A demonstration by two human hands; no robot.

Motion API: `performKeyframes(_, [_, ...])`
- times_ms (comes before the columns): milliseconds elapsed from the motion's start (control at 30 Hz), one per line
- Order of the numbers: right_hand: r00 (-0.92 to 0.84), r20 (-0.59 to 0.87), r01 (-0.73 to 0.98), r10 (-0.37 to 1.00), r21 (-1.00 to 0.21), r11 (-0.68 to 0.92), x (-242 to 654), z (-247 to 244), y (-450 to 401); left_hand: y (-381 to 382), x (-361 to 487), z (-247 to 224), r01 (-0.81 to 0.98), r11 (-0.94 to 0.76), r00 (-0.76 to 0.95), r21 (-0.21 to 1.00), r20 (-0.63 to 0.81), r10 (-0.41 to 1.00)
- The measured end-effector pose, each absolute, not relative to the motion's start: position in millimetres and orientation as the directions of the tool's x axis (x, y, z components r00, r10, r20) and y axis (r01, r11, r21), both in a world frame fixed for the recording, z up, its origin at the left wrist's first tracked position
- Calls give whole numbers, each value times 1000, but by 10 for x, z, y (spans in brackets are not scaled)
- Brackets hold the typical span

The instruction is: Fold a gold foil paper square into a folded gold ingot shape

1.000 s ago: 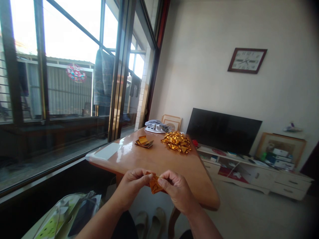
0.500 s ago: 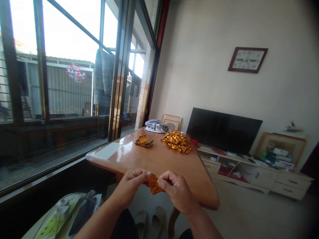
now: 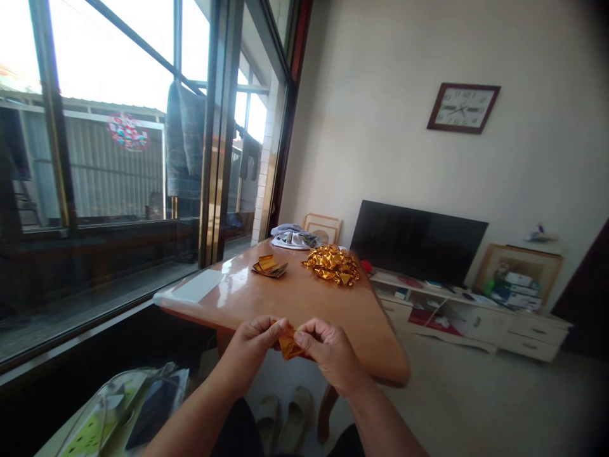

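A small piece of gold foil paper (image 3: 289,343), partly folded, is stretched between my two hands in front of the table's near edge. My left hand (image 3: 254,346) pinches its left side between thumb and fingers. On its right side, my right hand (image 3: 326,349) pinches it the same way. Beyond them on the wooden table (image 3: 280,304) lies a stack of flat gold paper sheets (image 3: 269,266). To the right of the stack is a heap of folded shiny gold pieces (image 3: 333,263).
Folded cloth (image 3: 295,237) lies at the table's far end, and a white sheet (image 3: 197,287) at its left edge. Slippers (image 3: 295,419) are on the floor below. At lower left, a surface holds a dark phone-like object (image 3: 152,409) and cables.
The whole view has shifted slightly, so the table and room sit further left and higher. Both hands still pinch the foil, which has changed its tilt and shape a little.
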State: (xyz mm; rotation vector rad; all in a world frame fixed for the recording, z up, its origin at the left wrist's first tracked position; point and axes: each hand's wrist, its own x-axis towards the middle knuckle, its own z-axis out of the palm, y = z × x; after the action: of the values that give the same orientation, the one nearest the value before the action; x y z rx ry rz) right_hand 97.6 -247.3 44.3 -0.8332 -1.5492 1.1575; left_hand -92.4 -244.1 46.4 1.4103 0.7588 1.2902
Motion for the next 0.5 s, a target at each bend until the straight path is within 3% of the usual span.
performKeyframes(233, [-236, 316, -30, 919, -948, 318, 1022, 496, -2493, -2389, -960, 447, -355, -182, 191, 917, 262, 946])
performKeyframes(500, [-206, 355, 24, 912, -930, 367, 1035, 530, -2497, -2379, -935, 465, -375, -136, 117, 917, 192, 974])
